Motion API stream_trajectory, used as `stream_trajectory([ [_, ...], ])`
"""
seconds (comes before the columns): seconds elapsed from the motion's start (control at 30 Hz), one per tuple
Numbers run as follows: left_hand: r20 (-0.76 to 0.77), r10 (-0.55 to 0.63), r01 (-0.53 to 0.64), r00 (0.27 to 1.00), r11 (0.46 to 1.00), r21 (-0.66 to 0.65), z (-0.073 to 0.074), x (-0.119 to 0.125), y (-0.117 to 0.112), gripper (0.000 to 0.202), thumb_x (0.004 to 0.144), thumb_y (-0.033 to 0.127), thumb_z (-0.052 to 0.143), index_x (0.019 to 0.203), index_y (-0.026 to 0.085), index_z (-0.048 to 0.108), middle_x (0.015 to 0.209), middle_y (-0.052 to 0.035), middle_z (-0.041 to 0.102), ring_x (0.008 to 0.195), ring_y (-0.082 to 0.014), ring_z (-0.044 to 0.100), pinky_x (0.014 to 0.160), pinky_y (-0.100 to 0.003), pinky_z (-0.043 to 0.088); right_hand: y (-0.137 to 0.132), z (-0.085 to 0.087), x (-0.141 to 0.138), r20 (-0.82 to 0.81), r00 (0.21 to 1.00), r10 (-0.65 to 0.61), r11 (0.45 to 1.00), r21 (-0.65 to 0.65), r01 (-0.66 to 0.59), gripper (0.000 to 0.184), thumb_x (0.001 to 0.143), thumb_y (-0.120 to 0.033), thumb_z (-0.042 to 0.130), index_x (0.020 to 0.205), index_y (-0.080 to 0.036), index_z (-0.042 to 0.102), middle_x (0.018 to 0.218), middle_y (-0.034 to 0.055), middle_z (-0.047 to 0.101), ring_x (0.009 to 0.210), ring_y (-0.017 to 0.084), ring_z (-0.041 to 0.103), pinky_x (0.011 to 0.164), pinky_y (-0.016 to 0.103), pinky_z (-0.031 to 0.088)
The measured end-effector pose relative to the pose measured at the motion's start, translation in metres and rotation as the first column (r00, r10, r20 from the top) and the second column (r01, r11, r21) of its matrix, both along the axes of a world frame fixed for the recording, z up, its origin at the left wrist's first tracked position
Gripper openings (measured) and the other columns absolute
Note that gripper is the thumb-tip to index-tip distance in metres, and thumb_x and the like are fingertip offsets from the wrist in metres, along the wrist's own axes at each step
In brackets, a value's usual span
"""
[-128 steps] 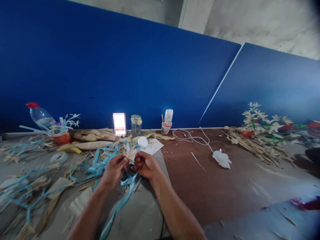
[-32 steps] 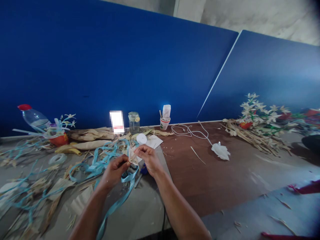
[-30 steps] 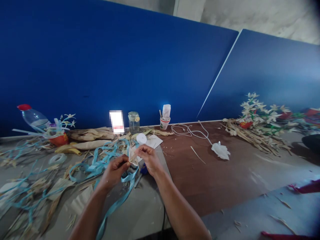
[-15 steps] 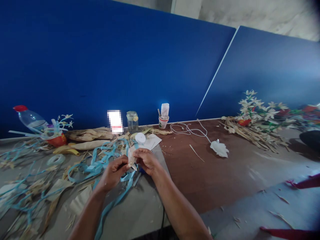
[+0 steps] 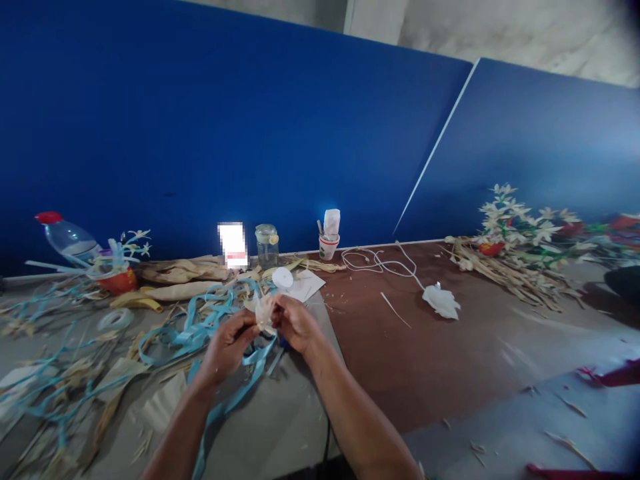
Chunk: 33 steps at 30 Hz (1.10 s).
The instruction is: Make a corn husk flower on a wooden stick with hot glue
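Between my two hands is a pale, thin petal-like piece (image 5: 265,313), which looks like dried husk shaped into a small flower. My left hand (image 5: 229,343) pinches its lower left side near the base. On the upper right, the fingers of my right hand (image 5: 296,323) are closed on the same piece; their tips are partly hidden by it. Light blue ribbon (image 5: 193,330) lies tangled beside and beneath my hands. A white round disc (image 5: 283,278) and a white sheet (image 5: 309,287) are just beyond them.
On the left are a tilted bottle (image 5: 73,237), a red pot (image 5: 120,280), a tape roll (image 5: 115,320) and dried husks (image 5: 183,270). A jar (image 5: 267,247), a paper cup (image 5: 329,247) and a white cable (image 5: 370,260) stand or lie along the blue partition (image 5: 250,120). White flowers (image 5: 515,213) lie at right.
The petal-like piece has turned in my fingers and looks more spread out. My hands stay nearly in place, and the view has shifted slightly.
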<state>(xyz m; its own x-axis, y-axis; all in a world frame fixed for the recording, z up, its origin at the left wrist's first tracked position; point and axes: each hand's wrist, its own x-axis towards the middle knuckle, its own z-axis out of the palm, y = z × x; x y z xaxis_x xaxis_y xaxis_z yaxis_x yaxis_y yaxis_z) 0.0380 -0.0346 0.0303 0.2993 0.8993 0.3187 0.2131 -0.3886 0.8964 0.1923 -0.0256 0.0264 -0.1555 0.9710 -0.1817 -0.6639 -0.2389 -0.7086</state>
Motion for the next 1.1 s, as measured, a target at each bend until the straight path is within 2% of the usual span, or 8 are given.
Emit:
stream_trajectory([
  [0.07,-0.028,0.123,-0.121,0.992,0.990,0.077,0.000,0.000,0.001,0.008,0.072,0.025,0.059,0.068,0.020,0.064,0.070,-0.0038,0.056,0.068,-0.0174,0.049,0.065,-0.027,0.039,-0.002,0.005,0.002,-0.070,0.997,-0.040,0.999,-0.038,0.038,0.033,0.060,-0.045,0.070,0.066,-0.015,0.060,0.054,-0.0032,0.050,0.046,0.007,0.041,0.046,0.020,0.031],
  [0.13,-0.052,0.221,-0.211,0.974,0.965,0.155,-0.001,-0.001,0.003,0.007,0.073,0.024,0.058,0.070,0.020,0.063,0.073,-0.0052,0.057,0.071,-0.0190,0.051,0.068,-0.028,0.040,-0.003,0.008,0.003,-0.079,0.997,-0.008,0.999,-0.045,0.004,0.036,0.063,-0.050,0.067,0.065,-0.014,0.060,0.057,-0.0013,0.052,0.047,0.007,0.042,0.046,0.020,0.032],
  [0.27,-0.021,0.313,-0.298,0.949,0.922,0.247,-0.003,-0.007,0.004,0.006,0.073,0.024,0.060,0.073,0.022,0.065,0.078,-0.0069,0.060,0.078,-0.0215,0.053,0.077,-0.031,0.041,-0.005,0.003,-0.003,-0.017,0.995,0.095,0.995,-0.035,-0.096,0.036,0.066,-0.048,0.067,0.063,-0.013,0.060,0.057,-0.0005,0.052,0.047,0.007,0.042,0.044,0.020,0.031],
  [0.47,-0.013,0.335,-0.304,0.942,0.870,0.388,-0.009,-0.009,0.004,0.005,0.075,0.021,0.060,0.076,0.021,0.065,0.080,-0.0074,0.062,0.080,-0.0208,0.055,0.079,-0.032,0.043,-0.007,-0.002,-0.010,0.015,0.990,0.138,0.990,-0.026,-0.138,0.024,0.059,-0.032,0.073,0.061,-0.013,0.058,0.054,-0.0022,0.053,0.046,0.006,0.043,0.045,0.019,0.028],
  [0.6,-0.048,0.385,-0.280,0.921,0.744,0.606,-0.013,-0.007,0.004,0.009,0.080,0.016,0.053,0.080,0.018,0.061,0.078,-0.0054,0.060,0.075,-0.0172,0.056,0.072,-0.030,0.045,-0.011,0.001,-0.010,0.044,0.985,0.166,0.986,0.027,-0.167,0.019,0.055,-0.023,0.073,0.058,-0.012,0.058,0.050,-0.0033,0.053,0.044,0.005,0.042,0.047,0.020,0.028],
  [0.67,-0.056,0.411,-0.273,0.910,0.696,0.664,-0.015,-0.006,0.005,0.009,0.081,0.013,0.051,0.084,0.018,0.059,0.079,-0.0047,0.059,0.074,-0.0158,0.055,0.070,-0.029,0.045,-0.012,0.002,-0.010,0.037,0.984,0.176,0.983,0.044,-0.177,0.017,0.055,-0.022,0.072,0.058,-0.012,0.058,0.050,-0.0031,0.053,0.044,0.006,0.042,0.047,0.020,0.028],
  [0.93,0.023,0.470,-0.345,0.882,0.612,0.712,-0.021,-0.004,0.003,0.010,0.080,0.009,0.050,0.081,0.018,0.054,0.077,-0.0028,0.057,0.073,-0.0144,0.054,0.067,-0.027,0.044,-0.017,0.005,-0.015,-0.097,0.940,0.326,0.945,0.078,-0.319,0.018,0.057,-0.021,0.072,0.056,-0.012,0.057,0.052,-0.0014,0.055,0.045,0.006,0.043,0.048,0.020,0.028],
  [1.1,0.050,0.490,-0.384,0.870,0.609,0.694,-0.023,-0.003,0.002,0.010,0.079,0.009,0.049,0.080,0.018,0.053,0.077,-0.0032,0.056,0.073,-0.0145,0.054,0.067,-0.028,0.044,-0.019,0.002,-0.018,-0.120,0.928,0.352,0.935,0.085,-0.343,0.020,0.059,-0.023,0.072,0.058,-0.012,0.055,0.055,-0.0015,0.056,0.045,0.006,0.045,0.049,0.021,0.030],
])
